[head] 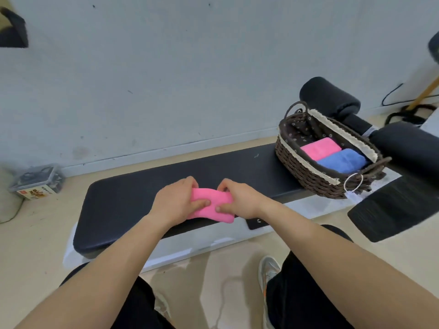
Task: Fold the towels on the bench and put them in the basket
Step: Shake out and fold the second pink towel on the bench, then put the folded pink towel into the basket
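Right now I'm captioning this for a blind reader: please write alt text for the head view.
A person's left hand and right hand grip a folded pink towel on a black bench. At the bench's right end, a wicker basket holds a second pink towel and a blue towel.

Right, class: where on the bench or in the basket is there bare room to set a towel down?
Bare pad on the bench from its left end to the left hand, and between the right hand and the basket. The basket's far end, behind the stored pink towel, shows bare lining. Crowded: its near end, holding the blue towel.
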A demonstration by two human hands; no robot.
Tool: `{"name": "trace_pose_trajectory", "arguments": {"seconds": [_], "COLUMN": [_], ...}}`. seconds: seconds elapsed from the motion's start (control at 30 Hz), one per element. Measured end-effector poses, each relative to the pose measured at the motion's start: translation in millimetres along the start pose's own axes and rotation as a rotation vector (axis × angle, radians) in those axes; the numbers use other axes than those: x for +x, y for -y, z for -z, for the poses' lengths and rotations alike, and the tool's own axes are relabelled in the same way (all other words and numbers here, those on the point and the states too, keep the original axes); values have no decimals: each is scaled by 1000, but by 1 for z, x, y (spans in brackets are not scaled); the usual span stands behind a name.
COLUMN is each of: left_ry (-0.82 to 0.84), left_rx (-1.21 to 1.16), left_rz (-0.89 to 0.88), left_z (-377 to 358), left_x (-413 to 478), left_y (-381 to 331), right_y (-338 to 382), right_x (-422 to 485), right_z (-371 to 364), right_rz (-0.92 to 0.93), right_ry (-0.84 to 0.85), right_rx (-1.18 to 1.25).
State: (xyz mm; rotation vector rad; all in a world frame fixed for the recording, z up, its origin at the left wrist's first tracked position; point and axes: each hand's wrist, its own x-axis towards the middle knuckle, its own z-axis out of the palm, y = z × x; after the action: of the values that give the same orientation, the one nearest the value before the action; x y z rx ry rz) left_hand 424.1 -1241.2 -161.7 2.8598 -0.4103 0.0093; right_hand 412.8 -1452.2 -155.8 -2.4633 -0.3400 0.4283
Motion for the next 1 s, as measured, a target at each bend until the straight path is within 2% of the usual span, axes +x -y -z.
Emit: {"name": "trace_pose_trajectory", "arguments": {"seconds": [0.07, 0.13, 0.3, 0.43, 0.57, 0.63, 0.73, 1.0], "left_ry": [32, -10, -107, -59, 124, 187, 140, 83], "left_rx": [-139, -252, -439, -474, -710, -652, -459, 87], "left_rz": [1, -40, -88, -99, -107, -153, -243, -335], "left_z": [13, 29, 64, 67, 68, 65, 50, -9], "left_x": [8, 22, 71, 115, 154, 174, 204, 261], "left_y": [-25, -56, -137, -198, -241, -254, -269, -282], "right_y": [-5, -11, -41, -82, -126, -141, -158, -192], "right_x": [-20, -39, -78, -89, -72, -58, -32, 42], "right_z": [28, 62, 154, 210, 247, 259, 271, 271], "right_rz": [-29, -44, -92, -162, -295, -354, -361, -327], "right_ry": [-55, -178, -405, -529, -717, -776, -806, -644], "right_rx": [78, 168, 610, 544, 326, 214, 65, -323]}}
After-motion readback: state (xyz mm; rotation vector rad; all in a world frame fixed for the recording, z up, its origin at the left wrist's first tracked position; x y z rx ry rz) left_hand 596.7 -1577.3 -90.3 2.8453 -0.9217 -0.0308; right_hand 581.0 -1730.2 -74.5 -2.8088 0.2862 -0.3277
